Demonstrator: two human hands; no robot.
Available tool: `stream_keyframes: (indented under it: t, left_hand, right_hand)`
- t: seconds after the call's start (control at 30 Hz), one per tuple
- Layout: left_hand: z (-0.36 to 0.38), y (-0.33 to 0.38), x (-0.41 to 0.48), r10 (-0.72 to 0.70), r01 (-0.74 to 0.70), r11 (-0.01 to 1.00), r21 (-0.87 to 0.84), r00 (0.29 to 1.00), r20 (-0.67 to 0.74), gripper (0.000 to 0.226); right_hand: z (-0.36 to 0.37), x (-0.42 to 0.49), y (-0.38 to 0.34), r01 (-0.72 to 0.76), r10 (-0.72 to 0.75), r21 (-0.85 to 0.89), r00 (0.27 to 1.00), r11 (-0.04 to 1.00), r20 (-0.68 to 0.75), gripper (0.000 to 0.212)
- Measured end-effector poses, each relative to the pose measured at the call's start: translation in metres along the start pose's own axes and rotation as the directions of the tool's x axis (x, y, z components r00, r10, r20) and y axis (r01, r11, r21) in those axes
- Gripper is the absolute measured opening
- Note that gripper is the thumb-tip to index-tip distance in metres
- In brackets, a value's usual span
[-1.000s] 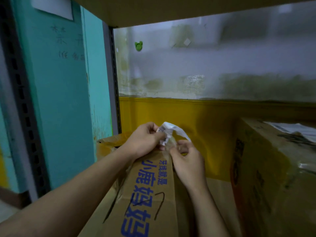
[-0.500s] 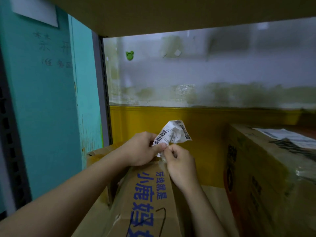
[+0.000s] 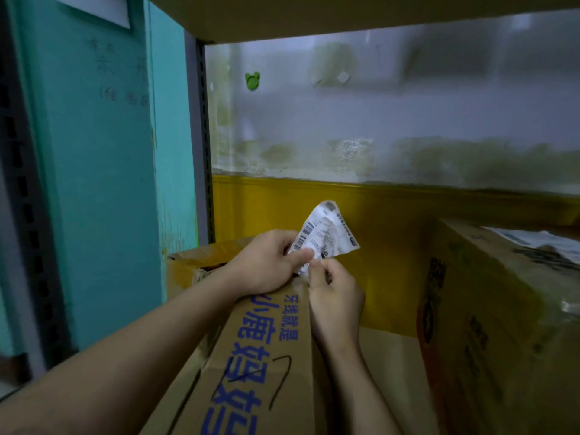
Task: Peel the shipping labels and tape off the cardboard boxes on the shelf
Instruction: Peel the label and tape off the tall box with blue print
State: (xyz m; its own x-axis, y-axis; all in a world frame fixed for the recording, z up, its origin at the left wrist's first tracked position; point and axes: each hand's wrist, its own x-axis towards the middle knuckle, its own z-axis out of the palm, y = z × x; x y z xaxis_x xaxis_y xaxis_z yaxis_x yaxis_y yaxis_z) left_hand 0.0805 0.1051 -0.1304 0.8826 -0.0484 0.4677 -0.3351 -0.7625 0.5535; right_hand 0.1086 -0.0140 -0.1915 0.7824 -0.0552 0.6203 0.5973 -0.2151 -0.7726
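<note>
You're mid-peel: your left hand (image 3: 266,262) and right hand (image 3: 335,296) both pinch the lower edge of the label (image 3: 326,233), which stands up above the far end of the box (image 3: 260,356). I cannot tell whether its bottom corner is stuck to the cardboard. The next move probably calls for a steady pull away from the box. The label is thin, glossy paper, creased into a rough triangle and printed with barcodes. The box is matte brown board with blue lettering.

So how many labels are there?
2. One label is pinched between the left hand and right hand; the other label lies on the right box. More may be hidden.
</note>
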Motion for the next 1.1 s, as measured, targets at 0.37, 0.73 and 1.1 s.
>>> stream_keyframes:
  t: [0.37,0.73,1.1]
  left_hand:
    - [0.0025,-0.0023,-0.0015,-0.015,0.011,0.993,-0.115,0.999,-0.031,0.018]
    - [0.0029,-0.0036,-0.003,-0.009,0.004,0.999,-0.047,0.994,-0.105,0.016]
    - [0.0032,-0.0029,-0.0047,-0.002,0.0,1.0,-0.013,0.989,-0.15,0.016]
  right_hand:
    - [0.0034,-0.003,-0.002,-0.055,0.057,0.043,0.997,0.998,-0.055,0.033]
    - [0.0027,-0.0059,-0.0067,-0.084,0.087,0.049,0.994,0.995,-0.065,0.034]
    - [0.0017,-0.0077,-0.0063,-0.096,0.101,0.061,0.991,0.994,-0.091,0.035]
